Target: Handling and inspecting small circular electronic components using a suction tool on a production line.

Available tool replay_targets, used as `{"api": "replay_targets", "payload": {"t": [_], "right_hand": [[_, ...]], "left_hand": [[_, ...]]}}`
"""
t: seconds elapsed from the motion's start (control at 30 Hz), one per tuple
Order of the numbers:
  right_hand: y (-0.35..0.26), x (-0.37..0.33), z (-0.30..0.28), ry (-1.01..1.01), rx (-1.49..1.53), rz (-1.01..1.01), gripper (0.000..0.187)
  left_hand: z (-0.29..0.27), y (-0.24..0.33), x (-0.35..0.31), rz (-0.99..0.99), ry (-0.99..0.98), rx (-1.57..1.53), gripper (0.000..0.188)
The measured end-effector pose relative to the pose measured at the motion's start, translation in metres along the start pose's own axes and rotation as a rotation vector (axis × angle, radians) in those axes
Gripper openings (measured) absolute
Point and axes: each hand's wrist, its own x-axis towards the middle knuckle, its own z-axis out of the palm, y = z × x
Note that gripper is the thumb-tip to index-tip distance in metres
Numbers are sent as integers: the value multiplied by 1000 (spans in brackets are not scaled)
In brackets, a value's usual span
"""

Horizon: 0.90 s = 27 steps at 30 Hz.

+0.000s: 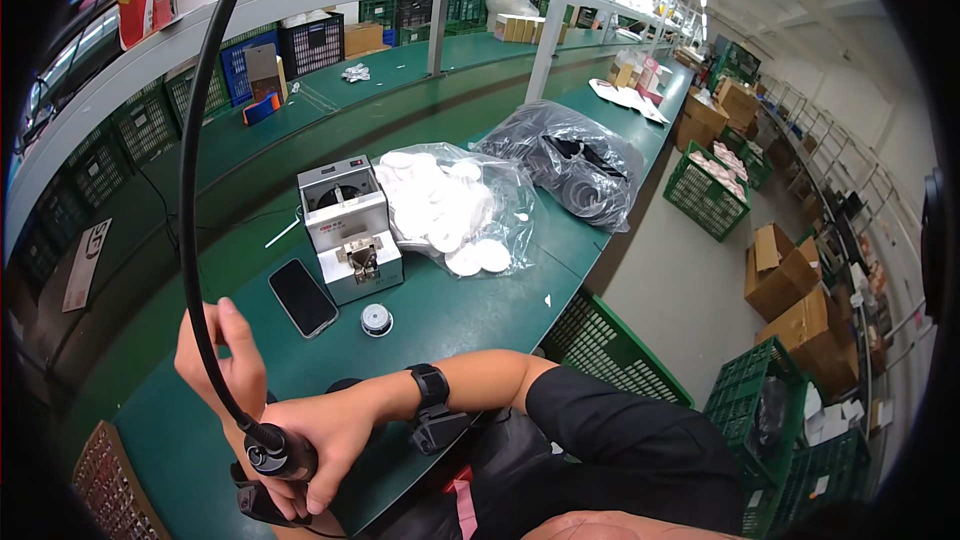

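Observation:
My right hand grips a black power tool by its body near the front edge of the green workbench. A thick black cable rises from the tool's top and arcs overhead. My left hand is just behind the tool, fingers curled by the cable near where it meets the tool. A black watch sits on my right wrist. Past my hands lie a black phone, a small round silver part and a grey boxy machine.
A clear bag of white discs and a bag of black rings lie further along the bench. Green crates and cardboard boxes line the aisle at right. A green crate sits under the bench edge. Shelves run above.

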Motion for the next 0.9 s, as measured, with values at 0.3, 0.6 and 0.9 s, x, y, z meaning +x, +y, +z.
{"api": "replay_targets", "payload": {"t": [0.3,0.6,0.9], "right_hand": [[-2,0,-4,-49,-189,-60,20],[-18,-4,-9,12,-238,5,20],[-49,-13,-15,59,-243,52,22]], "left_hand": [[-7,2,4,-195,-113,-471,30],[-27,8,4,-50,-72,-438,30],[-40,22,8,-72,-181,-554,29]]}}
